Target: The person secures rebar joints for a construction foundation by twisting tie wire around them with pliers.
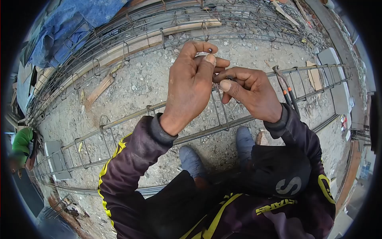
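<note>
My left hand (190,81) is raised above the steel cage, with its thumb and curled index finger closed around a small dark bit of what looks like tie wire (210,50). Beside it, almost touching, my right hand (254,93) pinches another dark bit of the wire (229,78) between thumb and index finger. Most of the wire is hidden by the fingers. Below both hands runs a narrow rebar cage (187,137) with square stirrups. Pincers (287,88) with black and orange handles rest on the cage, right of my right hand.
More rebar cages (131,47) lie across the far ground beside wooden planks (151,42) and a blue tarp (71,32). Grey blocks (55,159) support the near cage's left end. A person in green (23,143) is at far left. My feet stand on gravelly ground.
</note>
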The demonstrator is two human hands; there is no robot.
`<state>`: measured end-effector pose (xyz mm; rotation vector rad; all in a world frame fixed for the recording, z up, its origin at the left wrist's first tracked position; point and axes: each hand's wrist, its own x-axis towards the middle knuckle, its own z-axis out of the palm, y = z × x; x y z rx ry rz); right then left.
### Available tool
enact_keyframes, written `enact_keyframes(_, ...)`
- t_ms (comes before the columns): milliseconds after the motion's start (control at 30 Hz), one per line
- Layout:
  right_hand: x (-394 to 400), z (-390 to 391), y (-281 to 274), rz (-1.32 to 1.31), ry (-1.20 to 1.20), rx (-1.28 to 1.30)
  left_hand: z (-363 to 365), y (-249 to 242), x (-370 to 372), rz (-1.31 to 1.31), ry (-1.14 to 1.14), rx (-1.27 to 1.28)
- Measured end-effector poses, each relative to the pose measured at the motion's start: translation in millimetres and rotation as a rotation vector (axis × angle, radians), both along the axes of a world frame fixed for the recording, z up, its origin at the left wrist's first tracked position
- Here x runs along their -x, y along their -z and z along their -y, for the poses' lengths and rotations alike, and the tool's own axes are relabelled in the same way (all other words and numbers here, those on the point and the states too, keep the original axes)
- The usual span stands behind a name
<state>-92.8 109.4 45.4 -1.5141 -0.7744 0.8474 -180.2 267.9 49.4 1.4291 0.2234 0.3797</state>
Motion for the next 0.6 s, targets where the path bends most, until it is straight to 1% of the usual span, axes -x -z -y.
enact_keyframes(100, 10, 9, 3, 0.150, 0.178, 0.021, -2, 7, -7, 0.076, 0.015, -0.371)
enact_keyframes(133, 12, 13, 0, 0.310, 0.200, 0.086, -2, 11, -12, 0.085, -0.003, -0.308)
enact_keyframes(233, 13, 31, -8, 1.062, 0.182, 0.304, -6, 9, -26, 0.047, 0.074, -0.539)
enact_keyframes(267, 21, 32, -18, 1.119, 0.185, 0.509, -1, 4, -30, 0.070, 0.118, -0.551)
enact_keyframes(367, 36, 43, -20, 1.461, 0.233, 0.655, 21, 14, -42, 0.175, 0.231, -0.587)
enact_keyframes(400, 41, 52, -23, 1.496, 0.215, 0.734, 27, 16, -41, 0.142, 0.297, -0.538)
enact_keyframes(500, 52, 73, -20, 1.275, 0.159, 0.806, 46, 22, -42, 0.043, 0.455, -0.392)
enact_keyframes(533, 51, 78, -10, 1.053, 0.207, 0.720, 48, 23, -42, 0.008, 0.494, -0.329)
enact_keyframes(600, 54, 77, 4, 0.307, 0.304, 0.599, 44, 25, -39, -0.065, 0.545, -0.214)
